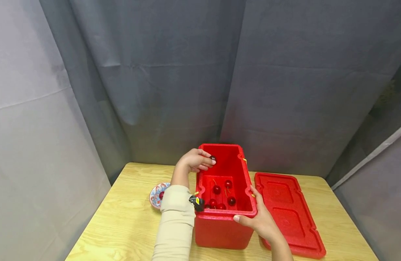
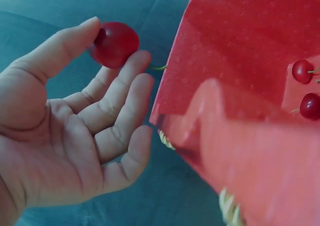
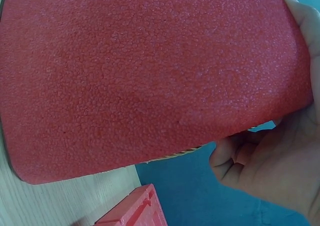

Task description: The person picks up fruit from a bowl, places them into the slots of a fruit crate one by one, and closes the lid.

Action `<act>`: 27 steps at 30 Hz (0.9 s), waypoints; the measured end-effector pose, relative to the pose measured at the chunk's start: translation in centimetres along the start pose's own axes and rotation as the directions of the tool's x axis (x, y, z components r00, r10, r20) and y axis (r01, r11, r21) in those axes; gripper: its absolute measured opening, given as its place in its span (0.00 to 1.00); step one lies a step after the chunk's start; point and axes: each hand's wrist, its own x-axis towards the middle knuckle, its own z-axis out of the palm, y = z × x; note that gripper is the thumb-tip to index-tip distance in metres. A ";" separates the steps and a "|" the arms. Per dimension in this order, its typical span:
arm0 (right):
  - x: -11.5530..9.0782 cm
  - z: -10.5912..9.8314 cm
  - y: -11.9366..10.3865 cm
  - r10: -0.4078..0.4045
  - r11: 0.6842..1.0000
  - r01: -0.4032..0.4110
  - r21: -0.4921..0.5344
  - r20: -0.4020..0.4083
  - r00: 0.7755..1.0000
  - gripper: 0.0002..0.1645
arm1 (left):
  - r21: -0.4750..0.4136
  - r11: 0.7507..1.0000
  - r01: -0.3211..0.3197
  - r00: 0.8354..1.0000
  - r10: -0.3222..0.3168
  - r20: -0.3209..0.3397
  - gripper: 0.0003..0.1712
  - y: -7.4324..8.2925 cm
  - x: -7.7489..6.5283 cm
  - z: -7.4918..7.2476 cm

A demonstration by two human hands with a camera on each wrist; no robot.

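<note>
My left hand [image 1: 198, 159] pinches a dark red cherry [image 2: 116, 44] between thumb and fingertips, at the left rim of the red foam box [image 1: 224, 232]. A thin green stem shows beside the fingers in the left wrist view. Inside the box, several cherries [image 1: 216, 189] with stems lie on the floor, mostly toward the near end. My right hand [image 1: 261, 220] holds the box's near right corner, thumb on the front rim and fingers along the right side. In the right wrist view that hand [image 3: 280, 161] wraps the edge of the textured red wall.
A patterned plate [image 1: 154, 198] with a cherry [image 1: 161, 195] on it stands left of the box, partly behind the left sleeve. The red lid [image 1: 286, 214] lies on the wooden table [image 1: 122, 217] to the right. Grey curtains [image 1: 174, 90] hang behind the table.
</note>
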 end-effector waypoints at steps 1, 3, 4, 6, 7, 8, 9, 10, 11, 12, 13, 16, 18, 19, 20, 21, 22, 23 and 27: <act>0.0 0.0 0.0 -0.001 1.000 0.001 0.001 0.001 1.000 0.62 | 0.008 1.000 0.009 1.000 -0.009 0.005 0.18 0.0 0.1 0.1; 0.0 0.1 -0.1 -0.001 1.000 0.001 0.003 0.003 1.000 0.62 | 0.010 1.000 0.018 1.000 -0.018 0.015 0.18 -0.2 0.4 0.1; 0.0 0.2 -0.1 -0.001 1.000 0.001 0.004 0.003 1.000 0.62 | 0.010 1.000 0.020 1.000 -0.020 0.017 0.18 -0.2 0.5 0.1; 0.0 0.4 -0.1 0.000 1.000 0.000 0.010 0.006 1.000 0.62 | -0.011 1.000 0.022 1.000 -0.022 0.020 0.17 -0.4 0.9 0.2; 0.0 0.4 -0.2 0.001 1.000 -0.001 0.013 0.007 1.000 0.62 | -0.028 0.999 0.018 1.000 -0.017 0.024 0.16 -0.5 1.2 0.2; -0.1 0.4 -0.2 0.002 1.000 -0.002 0.016 0.008 1.000 0.62 | -0.044 0.999 0.015 1.000 -0.013 0.029 0.16 -0.6 1.4 0.3; -0.1 0.4 -0.2 0.002 1.000 -0.002 0.017 0.007 1.000 0.62 | -0.058 0.998 0.011 0.999 -0.009 0.034 0.15 -0.7 1.6 0.4; -0.1 0.4 -0.2 0.001 1.000 -0.001 0.019 0.006 1.000 0.62 | -0.069 0.998 0.007 0.999 -0.004 0.038 0.14 -0.8 1.7 0.4; -0.1 0.4 -0.2 0.001 1.000 -0.001 0.022 0.006 1.000 0.62 | -0.081 0.997 0.006 0.999 -0.002 0.042 0.13 -0.9 1.8 0.5; -0.1 0.4 -0.2 0.001 1.000 -0.001 0.023 0.006 1.000 0.61 | -0.093 0.996 0.005 0.999 0.000 0.045 0.13 -1.0 1.9 0.6; -0.1 0.4 -0.1 0.002 1.000 -0.002 0.023 0.006 1.000 0.61 | -0.096 0.995 0.005 0.999 -0.001 0.046 0.12 -1.0 1.9 0.7; -0.2 0.4 -0.2 0.009 1.000 -0.009 0.022 0.001 1.000 0.61 | -0.099 0.995 0.007 0.999 -0.002 0.048 0.11 -1.0 1.9 0.8; -0.2 0.3 -0.3 0.014 1.000 -0.014 0.023 -0.001 1.000 0.62 | -0.106 0.994 0.006 0.998 0.001 0.062 0.11 -1.0 1.9 0.9; -0.2 0.3 -0.3 0.016 1.000 -0.015 0.023 -0.002 1.000 0.62 | -0.109 0.994 0.005 0.998 0.003 0.069 0.11 -0.9 1.9 0.9; -0.2 0.3 -0.4 0.016 1.000 -0.016 0.025 -0.004 1.000 0.62 | -0.114 0.994 0.003 0.997 0.006 0.075 0.11 -0.9 1.9 1.0; -0.2 0.3 -0.4 0.016 1.000 -0.016 0.025 -0.004 1.000 0.62 | -0.113 0.994 -0.001 0.997 0.010 0.078 0.11 -0.9 1.9 1.0; -0.2 0.3 -0.5 0.014 1.000 -0.014 0.024 -0.005 1.000 0.62 | -0.113 0.994 -0.004 0.997 0.013 0.080 0.11 -0.8 1.9 1.0; -0.2 0.2 -0.5 0.012 1.000 -0.012 0.025 -0.004 1.000 0.62 | -0.108 0.994 -0.006 0.997 0.014 0.077 0.11 -0.8 1.9 1.0; -0.2 0.2 -0.4 -0.003 1.000 0.003 0.022 -0.002 1.000 0.62 | -0.080 0.997 -0.011 0.998 0.016 0.062 0.11 -0.9 1.7 1.0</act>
